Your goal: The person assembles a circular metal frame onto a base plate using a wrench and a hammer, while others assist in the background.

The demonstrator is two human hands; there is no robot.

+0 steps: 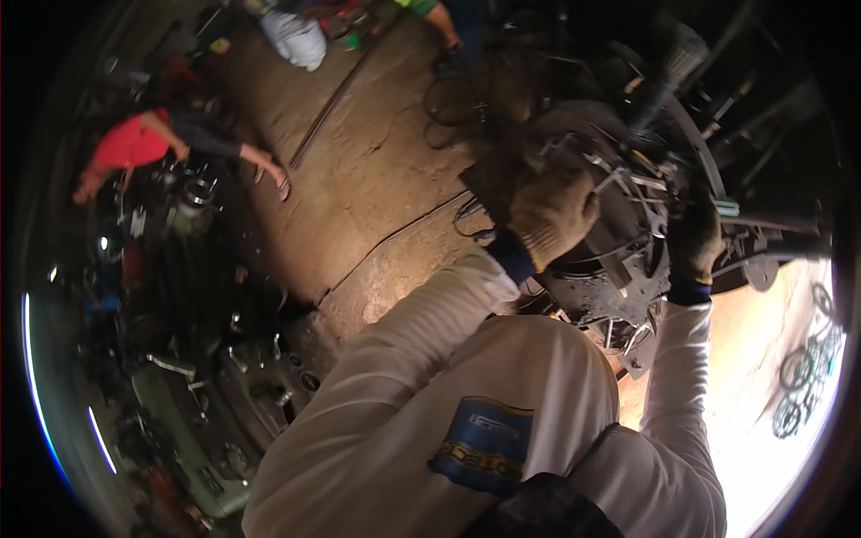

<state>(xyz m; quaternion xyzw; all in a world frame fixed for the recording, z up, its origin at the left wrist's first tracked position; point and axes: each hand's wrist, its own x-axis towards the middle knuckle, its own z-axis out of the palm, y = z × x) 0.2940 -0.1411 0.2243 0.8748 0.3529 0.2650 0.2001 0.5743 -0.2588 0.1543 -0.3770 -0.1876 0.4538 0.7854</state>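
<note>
My left hand [554,213], in a tan knitted work glove with a dark cuff, is closed over a dark, greasy metal assembly [583,291]. What its curled fingers hold is hidden. Just beyond its knuckles lies a shiny metal tool [612,179], blurred at its ends. Close by on the right, my right hand [697,244], gloved too, reaches into shadow at the assembly's side; its fingers are lost in the dark. A wrench [657,224] with a bright open jaw shows between the hands, nearer the right one.
Several loose metal tools and parts lie about the assembly. A cable [395,235] crosses the concrete floor [381,152] to the left. A person in a red shirt [133,143] is bent over machine parts at the far left. A green metal casing [184,430] stands at the lower left.
</note>
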